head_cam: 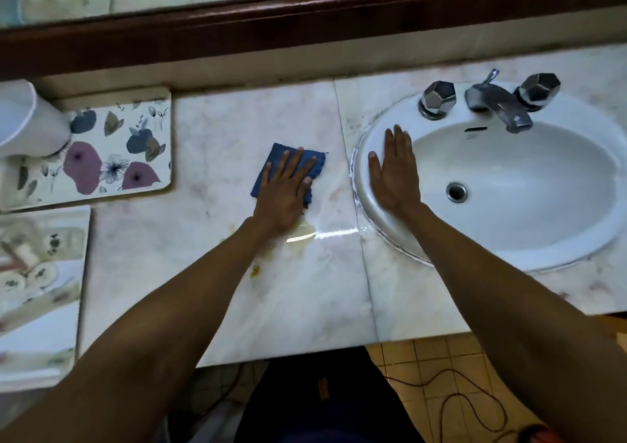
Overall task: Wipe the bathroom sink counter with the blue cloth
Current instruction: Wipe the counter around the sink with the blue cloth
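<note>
Down by the feet there's a tiled floor (451, 354) with a dark cable (475, 405) snaking across it. Both bare forearms reach up over the front edge of the pale marble surface (220, 307).

First thing on that surface: small amber spots (255, 270). Just beyond them sits a shiny yellowish puddle (302, 234), right at the heel of the left hand (285, 188). That hand lies flat, fingers straight and spread, pressing the folded blue cloth (315, 164) down on the marble between the sink and the flowered tray (112, 150).

The wiping looks to be mid-stroke, with the mess sitting nearer than the cloth. So the next move, I'd say, calls for dragging the cloth back toward the front edge, with the palm kept down so the pad doesn't bunch, through the puddle and on to the spots.

The cloth is a near-square pad, skewed a little. Its longer side seems to run near-to-far, leaning right with the fingers, though the hand hides too much to be sure.

The right hand (393, 178) is open too, resting flat on the left rim of the white oval sink (543, 225), apparently bracing.

Farther back stand the chrome faucet (495, 103) with its two faceted knobs, a white cup (30, 120) on the tray, and the dark wooden mirror frame (305, 25).
</note>
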A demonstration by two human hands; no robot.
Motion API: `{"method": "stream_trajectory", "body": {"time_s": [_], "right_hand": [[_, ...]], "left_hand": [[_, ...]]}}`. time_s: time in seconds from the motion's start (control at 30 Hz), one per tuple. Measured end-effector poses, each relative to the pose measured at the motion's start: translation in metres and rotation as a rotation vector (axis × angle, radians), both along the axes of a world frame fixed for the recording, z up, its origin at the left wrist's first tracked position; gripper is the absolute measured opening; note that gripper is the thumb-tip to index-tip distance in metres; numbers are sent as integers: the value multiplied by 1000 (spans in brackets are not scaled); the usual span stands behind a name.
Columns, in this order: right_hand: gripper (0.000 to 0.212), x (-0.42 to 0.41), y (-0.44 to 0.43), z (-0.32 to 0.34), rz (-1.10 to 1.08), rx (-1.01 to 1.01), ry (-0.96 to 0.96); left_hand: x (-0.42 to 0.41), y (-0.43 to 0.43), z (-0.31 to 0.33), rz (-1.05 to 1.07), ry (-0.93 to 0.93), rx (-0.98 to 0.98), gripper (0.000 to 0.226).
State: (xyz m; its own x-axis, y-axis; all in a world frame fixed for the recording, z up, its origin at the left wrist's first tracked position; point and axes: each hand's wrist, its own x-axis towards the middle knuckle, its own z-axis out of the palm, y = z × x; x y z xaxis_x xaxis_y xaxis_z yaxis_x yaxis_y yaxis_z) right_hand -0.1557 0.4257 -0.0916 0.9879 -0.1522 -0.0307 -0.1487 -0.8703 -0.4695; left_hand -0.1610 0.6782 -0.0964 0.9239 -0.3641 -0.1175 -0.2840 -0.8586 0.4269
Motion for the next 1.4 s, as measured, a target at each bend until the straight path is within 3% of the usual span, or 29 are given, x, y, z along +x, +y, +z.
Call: {"method": "stream_trajectory", "body": {"time_s": [0.1, 0.2, 0.4, 0.47, 0.57, 0.67, 0.83, 0.93, 1.17, 1.4], "right_hand": [[61, -16, 5, -1, -27, 22, -7], [62, -16, 5, 2, -16, 19, 17], [63, -36, 3, 2, 17, 29, 40], [61, -48, 4, 1, 11, 48, 29], [60, -56, 5, 0, 7, 39, 14], [59, -56, 6, 1, 1, 44, -15], [59, -56, 8, 3, -23, 137, -16], [58, -58, 9, 6, -18, 147, -26], [56, -58, 6, 7, -20, 204, -41], [62, -60, 4, 3, 17, 207, -10]], "left_hand": [[-26, -9, 9, 95, 91, -131, 50], [-69, -17, 14, -31, 182, -179, 48], [-104, 13, 3, -298, -26, 70, 51], [-76, 15, 1, -254, -64, 102, 52], [-33, -4, 0, -25, -21, 92, 54], [-41, -42, -1, 117, -7, 120, 56], [-130, -41, -2, -241, -30, 84, 54], [-118, -11, 0, -388, -37, 99, 52], [-48, -83, -2, 182, 31, 127, 58], [-128, -69, -2, -2, -16, 136, 58]]}}
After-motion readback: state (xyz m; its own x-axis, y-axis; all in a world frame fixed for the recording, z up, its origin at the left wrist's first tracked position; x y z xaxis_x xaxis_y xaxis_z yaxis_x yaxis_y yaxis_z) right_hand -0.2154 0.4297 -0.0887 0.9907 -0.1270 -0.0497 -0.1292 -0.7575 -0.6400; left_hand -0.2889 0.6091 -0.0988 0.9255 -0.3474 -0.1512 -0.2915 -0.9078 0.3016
